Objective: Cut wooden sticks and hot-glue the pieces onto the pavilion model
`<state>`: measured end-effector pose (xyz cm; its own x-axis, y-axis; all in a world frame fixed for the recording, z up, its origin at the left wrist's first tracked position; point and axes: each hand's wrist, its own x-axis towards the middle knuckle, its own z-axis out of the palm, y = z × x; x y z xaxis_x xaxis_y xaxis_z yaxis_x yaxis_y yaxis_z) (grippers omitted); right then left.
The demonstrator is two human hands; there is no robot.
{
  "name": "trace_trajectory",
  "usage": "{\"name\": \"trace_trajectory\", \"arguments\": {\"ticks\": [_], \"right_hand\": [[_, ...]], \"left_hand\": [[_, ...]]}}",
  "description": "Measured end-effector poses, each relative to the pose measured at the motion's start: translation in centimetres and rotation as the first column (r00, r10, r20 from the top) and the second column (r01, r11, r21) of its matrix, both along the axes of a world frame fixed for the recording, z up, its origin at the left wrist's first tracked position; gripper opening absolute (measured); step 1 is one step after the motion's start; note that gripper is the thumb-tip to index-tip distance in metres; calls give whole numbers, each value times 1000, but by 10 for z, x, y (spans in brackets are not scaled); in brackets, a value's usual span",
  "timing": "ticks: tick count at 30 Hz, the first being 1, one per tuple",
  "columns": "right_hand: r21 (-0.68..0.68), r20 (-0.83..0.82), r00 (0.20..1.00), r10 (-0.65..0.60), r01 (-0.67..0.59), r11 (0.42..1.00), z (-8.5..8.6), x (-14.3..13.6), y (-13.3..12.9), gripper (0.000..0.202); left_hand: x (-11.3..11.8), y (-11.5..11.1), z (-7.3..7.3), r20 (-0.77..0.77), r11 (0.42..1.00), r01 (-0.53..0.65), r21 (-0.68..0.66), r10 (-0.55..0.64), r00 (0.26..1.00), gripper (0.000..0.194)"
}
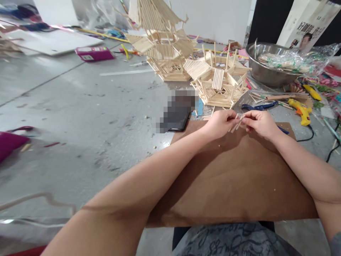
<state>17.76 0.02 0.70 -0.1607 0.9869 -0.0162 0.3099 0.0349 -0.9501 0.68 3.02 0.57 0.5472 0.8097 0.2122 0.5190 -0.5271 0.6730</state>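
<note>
Both hands meet above the far edge of a brown board (239, 177). Between the fingertips of my left hand (221, 122) are short pale wooden sticks (235, 126). My right hand (259, 122) pinches the same small sticks from the other side; their exact number is hard to make out. Just beyond the hands stands a partly built stick model (220, 81) with a six-sided base, upright posts and slatted roof panels. Behind it to the left rises a taller tiered stick pagoda (167, 46). A dark phone (177, 113) lies left of my left hand.
Blue-handled pliers (259, 106) and a yellow glue gun (302, 110) lie beyond my right hand, its cord trailing right. A metal bowl (275, 76) holds stick bundles and plastic wrap. A purple box (94, 54) and a white board (54, 41) lie far left.
</note>
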Motion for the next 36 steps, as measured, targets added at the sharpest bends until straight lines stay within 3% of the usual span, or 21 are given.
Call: {"name": "trace_trajectory", "arguments": {"ticks": [3, 7, 11, 14, 17, 20, 23, 26, 29, 31, 33, 36], "right_hand": [[-20, 19, 1000, 15, -14, 1000, 0, 0, 0, 27], [-4, 90, 996, 10, -10, 1000, -2, 0, -1, 26], [139, 302, 953, 8, -52, 989, 1, -1, -5, 21], [332, 463, 877, -124, -42, 942, 9, 1, -6, 18], [489, 494, 806, -327, 54, 870, 14, 15, 0, 22], [597, 491, 690, -532, 178, 782, 12, 38, 14, 30], [640, 556, 570, -604, 170, 750, 6, 54, 25, 43], [653, 557, 632, -539, 67, 754, 4, 49, 23, 34], [500, 578, 749, -323, -12, 866, 6, 25, 8, 24], [349, 596, 792, -130, -110, 931, 6, 8, -3, 25], [221, 565, 824, 43, -201, 954, 6, -6, -11, 31], [167, 470, 874, 120, -222, 961, 2, -15, -16, 32]], "left_hand": [[3, -4, -6, 75, 999, 16, -43, -12, 997, 16], [4, -8, -7, 45, 1000, 22, 12, -22, 999, 15], [4, -10, -4, -12, 998, 29, 51, -29, 1000, 15], [4, -11, -3, 21, 1000, 20, 6, -20, 1000, 14], [5, -10, -5, 67, 999, 0, -39, 2, 998, 12], [5, -8, -6, 110, 996, 8, -94, 3, 994, 11], [4, -7, -4, 184, 977, 51, -208, -13, 983, 13], [5, -7, 1, 300, 923, 67, -379, 54, 952, 12], [5, -7, 3, 435, 864, 89, -495, 158, 886, 13], [6, -8, 2, 508, 848, 113, -518, 199, 838, 14], [7, -8, -1, 557, 842, 124, -524, 229, 798, 15], [9, -11, -4, 589, 849, 140, -510, 226, 776, 18]]}}
